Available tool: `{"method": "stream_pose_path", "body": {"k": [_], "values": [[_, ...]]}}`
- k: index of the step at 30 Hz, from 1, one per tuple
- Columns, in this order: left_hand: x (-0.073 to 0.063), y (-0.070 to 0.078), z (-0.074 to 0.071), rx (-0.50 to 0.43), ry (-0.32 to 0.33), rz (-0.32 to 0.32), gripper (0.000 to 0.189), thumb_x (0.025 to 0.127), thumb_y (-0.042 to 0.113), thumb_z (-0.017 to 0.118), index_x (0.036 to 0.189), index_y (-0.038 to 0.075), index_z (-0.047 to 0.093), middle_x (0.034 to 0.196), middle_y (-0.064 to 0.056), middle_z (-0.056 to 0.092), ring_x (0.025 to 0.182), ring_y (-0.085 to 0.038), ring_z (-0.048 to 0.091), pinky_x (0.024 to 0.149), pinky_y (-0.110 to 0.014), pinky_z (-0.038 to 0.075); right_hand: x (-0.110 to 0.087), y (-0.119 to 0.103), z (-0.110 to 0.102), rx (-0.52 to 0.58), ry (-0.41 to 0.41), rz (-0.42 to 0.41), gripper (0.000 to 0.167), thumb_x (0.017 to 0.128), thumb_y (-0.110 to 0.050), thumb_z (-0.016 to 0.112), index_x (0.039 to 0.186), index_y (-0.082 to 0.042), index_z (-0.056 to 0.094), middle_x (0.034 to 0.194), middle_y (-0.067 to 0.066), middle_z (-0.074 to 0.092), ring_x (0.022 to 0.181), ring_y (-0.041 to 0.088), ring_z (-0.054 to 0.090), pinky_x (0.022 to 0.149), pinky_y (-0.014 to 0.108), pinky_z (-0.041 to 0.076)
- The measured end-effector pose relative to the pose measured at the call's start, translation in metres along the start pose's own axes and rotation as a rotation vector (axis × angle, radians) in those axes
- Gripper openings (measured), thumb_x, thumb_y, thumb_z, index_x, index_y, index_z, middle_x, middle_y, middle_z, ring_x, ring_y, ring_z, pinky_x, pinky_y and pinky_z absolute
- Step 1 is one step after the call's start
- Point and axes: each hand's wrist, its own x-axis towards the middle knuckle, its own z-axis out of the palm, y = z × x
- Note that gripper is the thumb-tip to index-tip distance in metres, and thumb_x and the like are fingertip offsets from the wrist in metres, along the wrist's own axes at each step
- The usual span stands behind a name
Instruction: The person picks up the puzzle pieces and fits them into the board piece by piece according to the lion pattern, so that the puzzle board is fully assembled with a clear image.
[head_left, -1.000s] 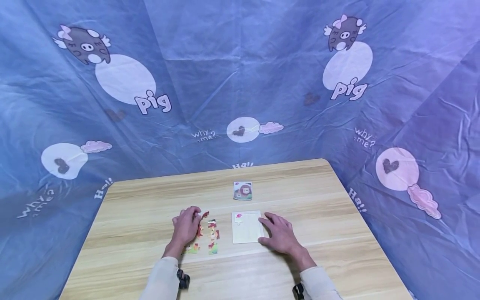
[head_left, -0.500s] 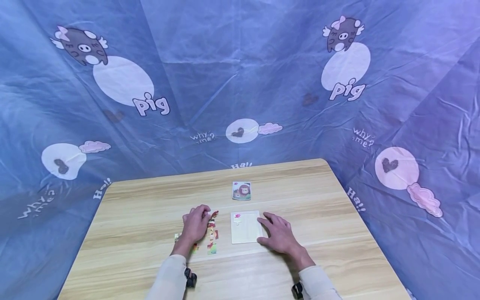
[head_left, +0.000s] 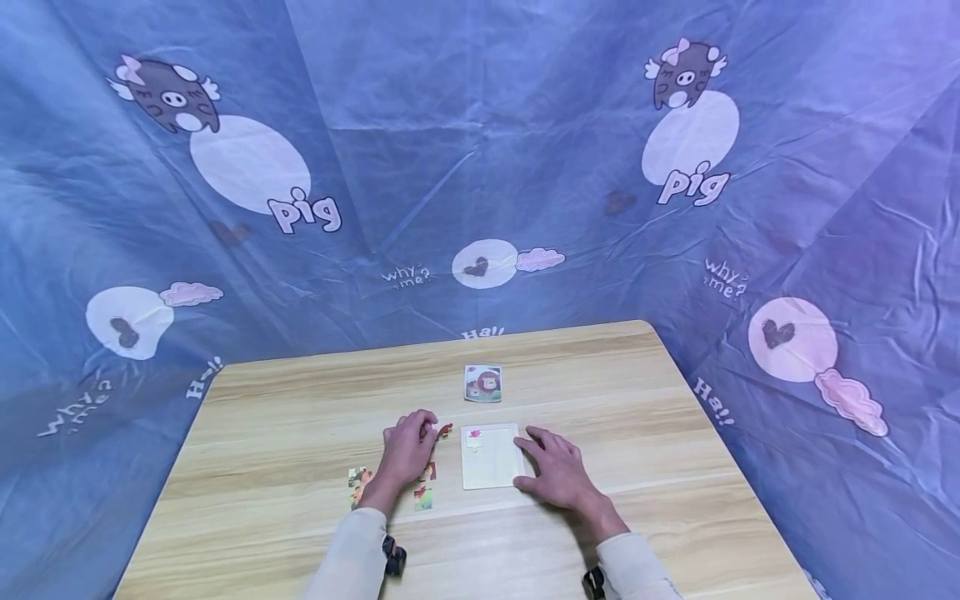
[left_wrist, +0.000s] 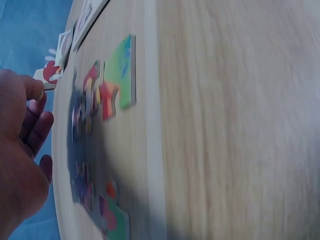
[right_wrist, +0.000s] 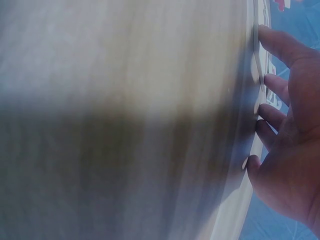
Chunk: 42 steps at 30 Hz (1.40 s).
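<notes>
Head view: the left hand (head_left: 407, 450) pinches a red puzzle piece (head_left: 446, 431) at its fingertips, just left of the white tray (head_left: 495, 468) on the wood-grain table (head_left: 637, 392). A fitted piece (head_left: 475, 438) with a pink motif occupies the tray's far left corner; the rest of the tray floor shows pale. Right hand (head_left: 558, 469) at the tray's right edge, fingers spread, thumb toward the near right corner. Left group of loose pieces (head_left: 358, 482) lies to the left of the left wrist; right group of loose pieces (head_left: 424, 497) lies between that wrist and the tray, partly covered by the hand. Lion card (head_left: 483, 383) flat on the table, beyond the tray's far edge. Blue printed cloth (head_left: 405, 192) hangs behind the table. Left wrist view: thumb and finger pinch the piece, red on a white ground; the other fingers curl loosely. A green-and-red piece (left_wrist: 120, 72) lies on the table among others, several blurred. Right wrist view: fingers apart and only slightly bent, tips along the pale tray edge; exact contact of each fingertip cannot be told.
</notes>
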Motion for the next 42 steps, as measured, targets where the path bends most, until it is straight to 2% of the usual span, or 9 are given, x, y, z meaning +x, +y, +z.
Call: {"method": "stream_pose_path", "body": {"k": [5,12,19,23,33,42], "values": [[0.0,0.006,0.006,-0.026,-0.009,0.023,0.013,0.092,0.02,0.061,0.104,0.019,0.063,0.08,0.011,0.056,0.085,-0.012,0.052,0.085,-0.041,0.031,-0.001,0.0,0.0,0.006,-0.002,0.005,0.07,0.077,-0.05,0.072,0.139,-0.023,0.052,0.15,0.007,0.041,0.138,0.031,0.037,0.106,0.056,0.027],[0.0,0.015,0.014,-0.027,-0.033,0.024,0.011,0.092,0.021,0.06,0.103,0.02,0.063,0.08,0.012,0.054,0.084,-0.011,0.05,0.084,-0.038,0.03,-0.001,0.002,-0.001,0.005,0.003,0.005,0.07,0.077,-0.049,0.072,0.139,-0.022,0.052,0.15,0.008,0.041,0.137,0.032,0.037,0.106,0.057,0.027],[-0.001,0.022,0.022,-0.032,-0.044,0.04,0.01,0.092,0.02,0.062,0.102,0.02,0.063,0.079,0.012,0.055,0.083,-0.011,0.051,0.084,-0.038,0.031,-0.003,0.002,0.0,-0.004,0.036,-0.046,0.069,0.076,-0.048,0.073,0.136,-0.018,0.054,0.147,0.011,0.043,0.133,0.035,0.04,0.101,0.059,0.029],[-0.001,0.027,0.026,-0.034,-0.049,0.047,0.01,0.092,0.021,0.062,0.101,0.021,0.063,0.083,0.012,0.059,0.086,-0.011,0.053,0.085,-0.038,0.032,-0.003,0.002,-0.001,-0.005,0.016,-0.024,0.07,0.077,-0.049,0.072,0.138,-0.02,0.053,0.149,0.01,0.042,0.136,0.034,0.039,0.103,0.058,0.029],[-0.002,0.04,0.037,-0.106,-0.046,0.043,0.008,0.089,0.017,0.065,0.096,0.019,0.066,0.082,0.01,0.061,0.087,-0.012,0.053,0.084,-0.038,0.034,-0.003,0.002,-0.002,-0.011,0.026,-0.025,0.069,0.077,-0.047,0.073,0.137,-0.02,0.054,0.148,0.01,0.043,0.135,0.034,0.039,0.102,0.058,0.029],[-0.003,0.046,0.047,-0.078,-0.017,0.065,0.005,0.088,0.019,0.065,0.092,0.021,0.067,0.08,0.011,0.064,0.085,-0.012,0.052,0.084,-0.04,0.031,-0.002,0.003,-0.001,-0.006,0.009,-0.017,0.069,0.077,-0.048,0.073,0.137,-0.021,0.053,0.149,0.01,0.042,0.136,0.033,0.038,0.104,0.058,0.029]]}}
